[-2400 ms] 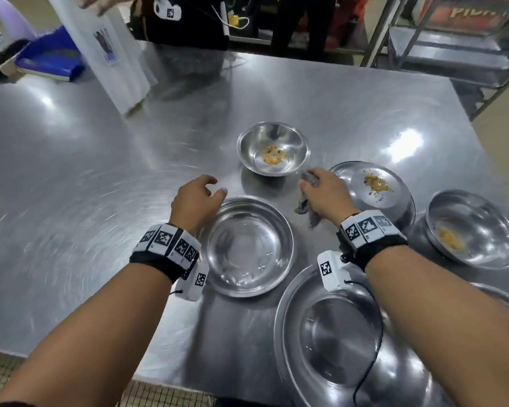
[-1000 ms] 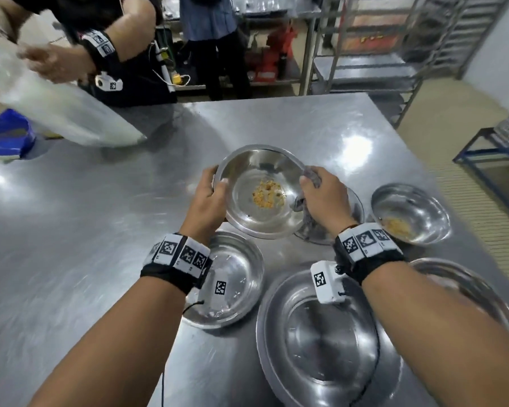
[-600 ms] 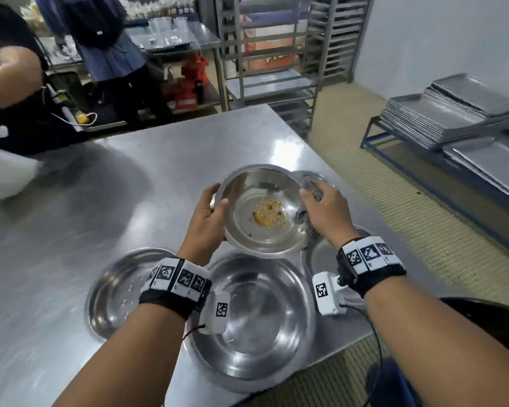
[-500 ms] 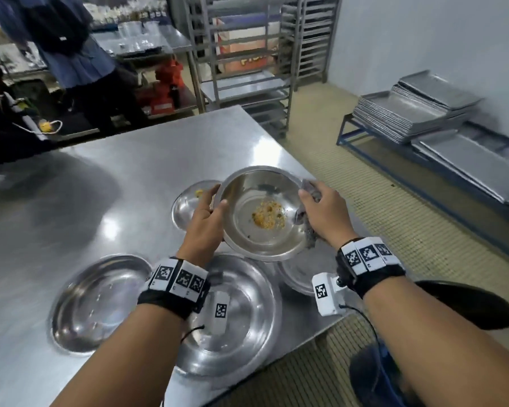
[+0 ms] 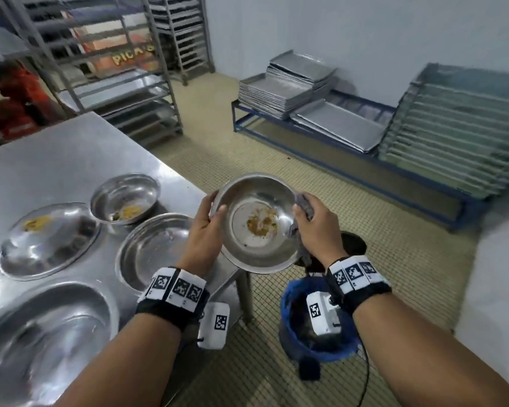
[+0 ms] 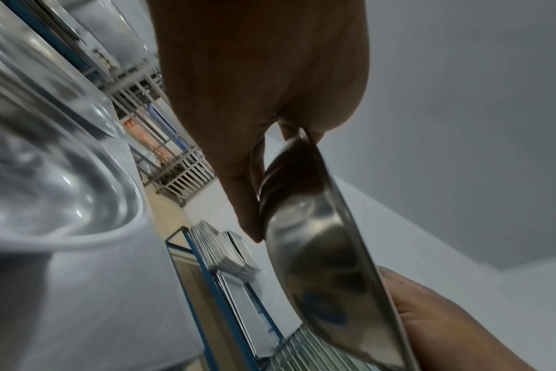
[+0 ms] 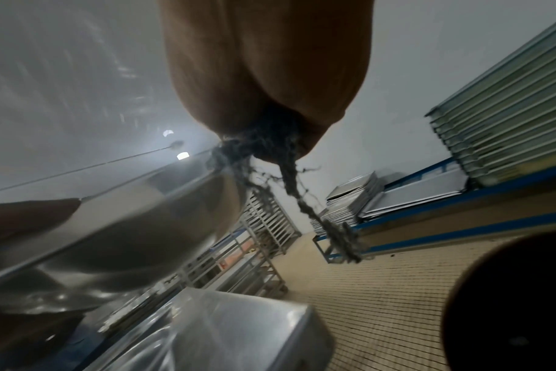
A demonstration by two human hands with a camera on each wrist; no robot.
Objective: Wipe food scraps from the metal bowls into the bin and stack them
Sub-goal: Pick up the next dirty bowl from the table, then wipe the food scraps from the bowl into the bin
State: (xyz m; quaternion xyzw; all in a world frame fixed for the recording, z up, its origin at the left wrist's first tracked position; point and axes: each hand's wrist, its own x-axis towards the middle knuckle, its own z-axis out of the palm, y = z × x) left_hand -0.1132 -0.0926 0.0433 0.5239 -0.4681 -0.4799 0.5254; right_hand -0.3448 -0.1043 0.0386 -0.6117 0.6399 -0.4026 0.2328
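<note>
I hold a metal bowl (image 5: 257,248) in both hands past the table's corner, above the floor, tilted toward me. Yellow-brown scraps (image 5: 260,223) stick to its bottom. My left hand (image 5: 215,212) grips the left rim, thumb inside and fingers (image 6: 238,175) on the bowl's (image 6: 318,251) outer wall. My right hand (image 5: 301,212) holds a grey cloth (image 5: 303,201) bunched against the right rim; frayed threads of the cloth (image 7: 270,155) hang from that fist. A blue-rimmed bin (image 5: 294,292) stands on the floor beneath my right wrist.
On the steel table (image 5: 56,160) lie a small bowl with scraps (image 5: 125,198), a shallow dish with scraps (image 5: 50,239), an empty bowl (image 5: 153,251) and a large bowl (image 5: 41,333). A dark round container (image 5: 353,245) stands beyond the bin. Stacked trays (image 5: 291,83) and racks line the wall.
I lifted the bowl with scraps off the table and carried it right, past the table's edge to above the bins. My view swung right with it. Both grips are unchanged.
</note>
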